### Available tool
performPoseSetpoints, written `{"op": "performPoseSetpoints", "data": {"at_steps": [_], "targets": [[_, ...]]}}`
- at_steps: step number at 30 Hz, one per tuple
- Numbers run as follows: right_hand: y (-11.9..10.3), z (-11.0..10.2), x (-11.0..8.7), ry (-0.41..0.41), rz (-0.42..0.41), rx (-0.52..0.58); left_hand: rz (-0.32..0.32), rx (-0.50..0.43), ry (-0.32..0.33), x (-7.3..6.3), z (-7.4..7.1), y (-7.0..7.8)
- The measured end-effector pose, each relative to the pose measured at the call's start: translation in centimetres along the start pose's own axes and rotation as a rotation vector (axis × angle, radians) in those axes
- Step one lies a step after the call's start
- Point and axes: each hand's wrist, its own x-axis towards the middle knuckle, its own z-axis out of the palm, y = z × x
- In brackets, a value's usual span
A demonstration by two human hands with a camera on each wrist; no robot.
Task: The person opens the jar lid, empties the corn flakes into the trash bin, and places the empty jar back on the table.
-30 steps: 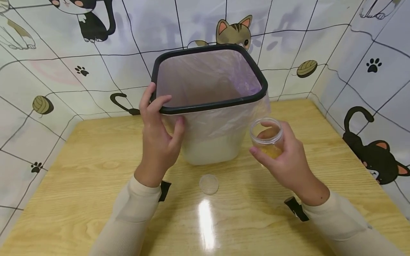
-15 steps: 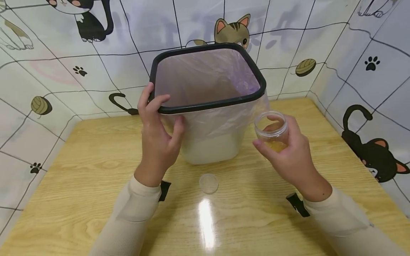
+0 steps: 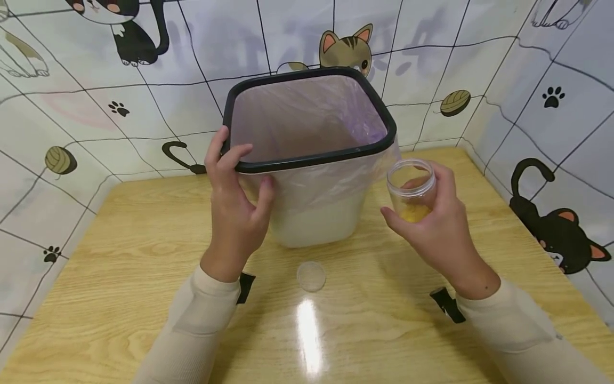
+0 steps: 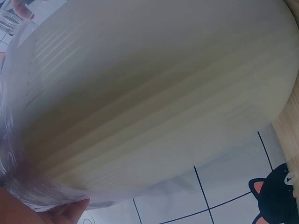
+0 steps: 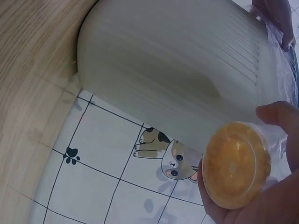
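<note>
A trash bin point(image 3: 318, 224) with a black rim stands at the back of the table, a thin purplish bag point(image 3: 331, 178) lining it and folded over its rim. My left hand point(image 3: 237, 205) grips the bin's near left corner, fingers over the rim and thumb against the bag outside. Beside the bin's right side, my right hand point(image 3: 446, 224) holds a clear plastic jar point(image 3: 410, 205), lidless and close to upright. Yellow-orange contents show in its lower part; the right wrist view shows them through the jar's base point(image 5: 236, 165). A round clear lid point(image 3: 311, 276) lies on the table before the bin.
The light wooden table point(image 3: 144, 256) meets walls covered with cat-print tile sheeting point(image 3: 192, 42) at the back and sides. Black straps point(image 3: 447, 305) show at both wrists, below the cream sleeves.
My right hand has moved a little up and to the right with the jar, away from the bin's side. My left hand keeps its hold on the rim; the lid has not moved.
</note>
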Motion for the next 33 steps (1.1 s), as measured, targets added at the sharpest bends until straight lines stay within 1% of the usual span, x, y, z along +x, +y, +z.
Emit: {"op": "performPoseSetpoints", "data": {"at_steps": [3,6,10,12,14,20,23,27,30,33], "targets": [[0.1,-0.1,0.0,0.003,-0.015,0.002,-0.002,-0.011,0.003,0.0,0.2,0.0],[0.0,0.0,0.1,0.002,-0.012,-0.005,-0.003,-0.015,0.004,0.0,0.1,-0.1],[-0.1,-0.1,0.0,-0.005,0.007,-0.023,-0.018,0.002,-0.005,-0.2,0.0,-0.1],[-0.1,-0.1,-0.1,-0.001,0.003,-0.02,-0.022,0.017,-0.009,-0.4,-0.1,-0.1],[0.0,-0.1,-0.1,0.013,-0.015,-0.011,-0.023,0.022,-0.012,-0.4,-0.1,-0.1],[0.0,0.0,0.4,0.081,-0.117,0.005,-0.019,0.041,-0.008,-0.1,-0.3,-0.1],[-0.1,-0.1,0.6,0.096,-0.136,0.027,-0.025,0.043,-0.008,-0.1,-0.4,-0.1],[-0.4,-0.2,0.6,0.102,-0.129,0.065,-0.032,0.042,-0.011,-0.1,-0.5,-0.1],[-0.8,-0.2,0.6,0.113,-0.121,0.104,-0.04,0.041,-0.027,-0.1,-0.5,-0.2],[-1.2,-0.2,0.8,0.125,-0.13,0.134,-0.049,0.042,-0.045,-0.3,-0.6,-0.2]]}}
